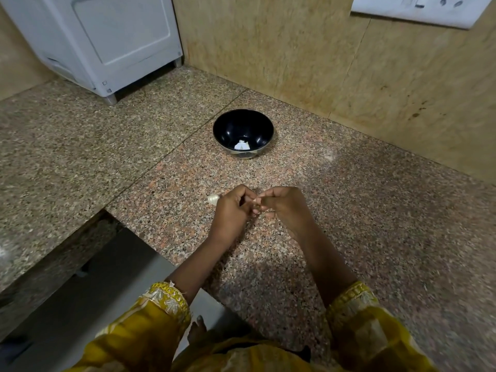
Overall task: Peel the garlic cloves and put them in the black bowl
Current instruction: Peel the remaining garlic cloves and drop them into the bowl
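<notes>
Lying left of centre on the bench (349, 210), a white garlic piece (212, 199) sits just beside the left hand (232, 209), whose curled fingers (249, 196), with those of the right hand (285, 208), pinch a small garlic clove (255, 201); above, the black bowl (228, 124) holds white bits (241, 145).

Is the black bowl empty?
No, a small white piece lies at the bottom of the bowl.

My head camera is looking forward and down at the desk (362, 224), catching my left hand (231, 210) and right hand (287, 208) close below.
</notes>
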